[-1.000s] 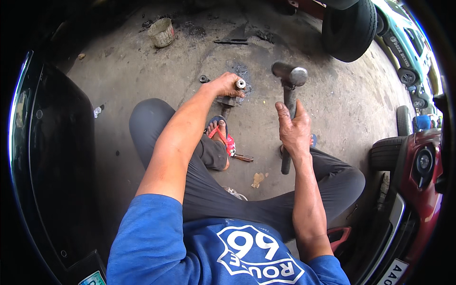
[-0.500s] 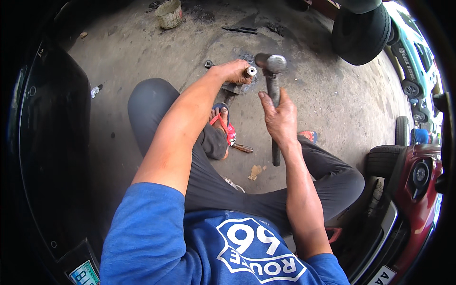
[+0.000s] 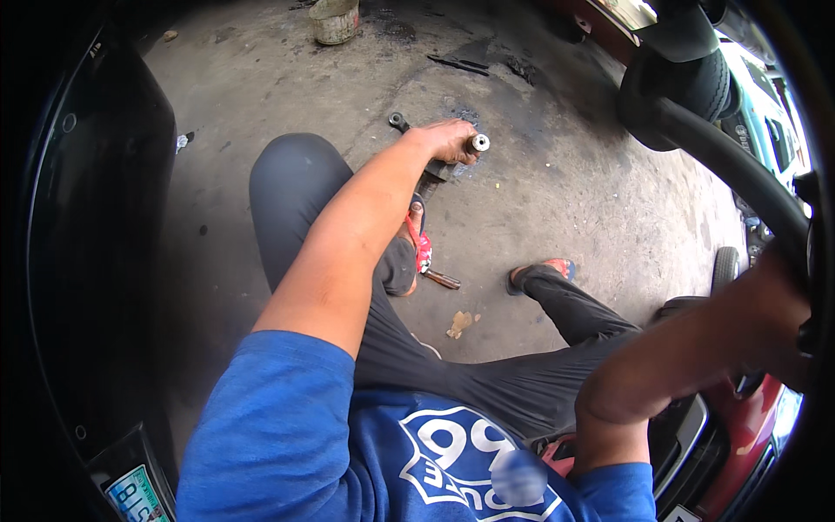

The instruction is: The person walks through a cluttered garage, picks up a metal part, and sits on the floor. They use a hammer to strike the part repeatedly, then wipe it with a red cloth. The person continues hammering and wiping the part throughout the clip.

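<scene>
Fingers (image 3: 470, 158) of left hand (image 3: 449, 141) closed around silver, hollow-ended metal rod (image 3: 481, 143); blurred right hand (image 3: 779, 304) grips dark, cylindrical tool handle (image 3: 735, 170).

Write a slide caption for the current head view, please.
Left hand gripping a metal cylinder over concrete floor; blurred right hand and dark handle at the right edge.

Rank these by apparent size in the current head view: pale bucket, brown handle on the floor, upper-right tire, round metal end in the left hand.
Largest to smallest:
1. Upper-right tire, partly covered
2. Pale bucket, cut off by the top edge
3. Brown handle
4. Round metal end in the left hand
</scene>
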The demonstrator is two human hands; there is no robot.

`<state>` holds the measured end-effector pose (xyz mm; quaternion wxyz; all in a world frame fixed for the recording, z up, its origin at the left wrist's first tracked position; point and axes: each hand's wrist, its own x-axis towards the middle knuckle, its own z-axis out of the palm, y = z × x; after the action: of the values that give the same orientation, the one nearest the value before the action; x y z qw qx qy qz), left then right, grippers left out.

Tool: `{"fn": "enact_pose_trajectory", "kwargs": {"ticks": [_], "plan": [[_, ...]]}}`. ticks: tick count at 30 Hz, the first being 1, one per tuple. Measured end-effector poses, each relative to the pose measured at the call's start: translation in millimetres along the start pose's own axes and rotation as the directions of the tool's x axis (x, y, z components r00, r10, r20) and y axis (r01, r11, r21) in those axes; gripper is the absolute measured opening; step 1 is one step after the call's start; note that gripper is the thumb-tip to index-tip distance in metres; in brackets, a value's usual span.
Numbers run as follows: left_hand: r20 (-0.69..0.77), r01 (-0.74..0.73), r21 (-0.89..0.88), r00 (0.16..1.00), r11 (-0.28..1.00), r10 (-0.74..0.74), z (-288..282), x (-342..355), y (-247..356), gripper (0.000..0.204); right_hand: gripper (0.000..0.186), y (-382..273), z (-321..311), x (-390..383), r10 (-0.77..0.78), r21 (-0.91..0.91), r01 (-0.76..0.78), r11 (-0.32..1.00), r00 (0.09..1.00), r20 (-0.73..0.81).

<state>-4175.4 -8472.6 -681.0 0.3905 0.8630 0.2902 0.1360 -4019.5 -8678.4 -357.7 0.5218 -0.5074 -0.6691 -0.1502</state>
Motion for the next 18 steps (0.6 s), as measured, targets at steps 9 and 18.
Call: {"fn": "enact_pose_trajectory", "kwargs": {"ticks": [9,18], "plan": [[0.031,0.034,-0.034,0.999,0.999,-0.033,6.3,-4.3,7.6,0.029,0.039,98.2,46.8,-215.5,0.791,-0.441,-0.68,0.586,0.362,0.493],[-0.207,0.181,-0.315,0.945,0.932,-0.254,-58.7,-58.1,75.7,0.024,0.031,117.9,28.3,-231.9,0.927,0.104,-0.974,0.2,0.222,0.302]]}}
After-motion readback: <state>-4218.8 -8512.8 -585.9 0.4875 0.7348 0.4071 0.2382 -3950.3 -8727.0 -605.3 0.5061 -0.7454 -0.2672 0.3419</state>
